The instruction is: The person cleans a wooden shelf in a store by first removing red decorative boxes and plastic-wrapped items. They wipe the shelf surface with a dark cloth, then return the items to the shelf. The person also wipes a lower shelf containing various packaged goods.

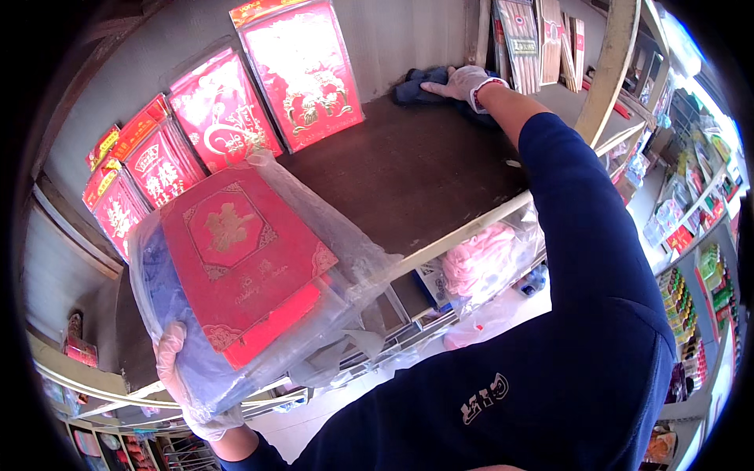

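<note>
My left hand [179, 382], in a thin clear glove, grips the lower left edge of a clear plastic bag [347, 247] with dark blue contents. On the bag lies a red booklet [250, 253] with gold decoration, over a brighter red sheet [277, 327]. A grey strip hangs by the bag's lower right edge. My right hand [462, 84], gloved too, rests on a dark blue cloth [415, 88] at the back of the brown shelf [412, 171]; whether its fingers grip the cloth is unclear.
Red packaged invitation cards [303, 76] lean on the back wall at left. Packs of wooden sticks [518, 44] stand behind an upright post [612, 70] at right. Below the shelf's front edge lies a pink bagged bundle [480, 259]. Stocked shelves [683, 306] stand at far right.
</note>
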Available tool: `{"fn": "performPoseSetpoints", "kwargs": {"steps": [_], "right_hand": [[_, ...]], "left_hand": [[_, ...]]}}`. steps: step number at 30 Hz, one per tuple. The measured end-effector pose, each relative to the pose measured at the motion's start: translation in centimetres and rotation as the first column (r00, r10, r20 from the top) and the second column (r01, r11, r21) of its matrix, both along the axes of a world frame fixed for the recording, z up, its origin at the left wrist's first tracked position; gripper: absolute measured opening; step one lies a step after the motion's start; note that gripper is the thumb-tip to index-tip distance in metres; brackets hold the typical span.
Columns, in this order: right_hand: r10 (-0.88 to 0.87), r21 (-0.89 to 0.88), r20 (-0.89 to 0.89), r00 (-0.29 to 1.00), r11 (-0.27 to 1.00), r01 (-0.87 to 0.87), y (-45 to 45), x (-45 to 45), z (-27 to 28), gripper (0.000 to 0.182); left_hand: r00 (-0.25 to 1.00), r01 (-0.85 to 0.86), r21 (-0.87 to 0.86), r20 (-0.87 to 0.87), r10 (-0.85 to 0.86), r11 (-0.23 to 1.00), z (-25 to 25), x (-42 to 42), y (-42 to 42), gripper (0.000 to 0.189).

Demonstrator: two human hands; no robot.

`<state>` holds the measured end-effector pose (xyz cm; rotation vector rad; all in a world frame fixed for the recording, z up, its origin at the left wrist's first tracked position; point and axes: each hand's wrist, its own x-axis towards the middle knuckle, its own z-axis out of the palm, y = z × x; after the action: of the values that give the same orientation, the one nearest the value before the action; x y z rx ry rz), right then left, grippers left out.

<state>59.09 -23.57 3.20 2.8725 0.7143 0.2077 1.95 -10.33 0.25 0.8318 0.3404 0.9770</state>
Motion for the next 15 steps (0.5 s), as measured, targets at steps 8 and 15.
{"fn": "performPoseSetpoints", "kwargs": {"steps": [8,15], "right_hand": [[0.034,-0.108,0.147,0.989,0.994,-0.018,-1.8,1.0,-0.8,0.075],[0.036,0.247,-0.066,0.997,0.969,-0.019,-1.9,-0.8,-0.8,0.077]], "left_hand": [[0.992,0.083,0.044,0.087,-0.087,0.996,-0.7,-0.4,1.8,0.022],[0.999,0.048,0.011,0.019,-0.048,0.999,-0.3,-0.5,0.9,0.029]]}}
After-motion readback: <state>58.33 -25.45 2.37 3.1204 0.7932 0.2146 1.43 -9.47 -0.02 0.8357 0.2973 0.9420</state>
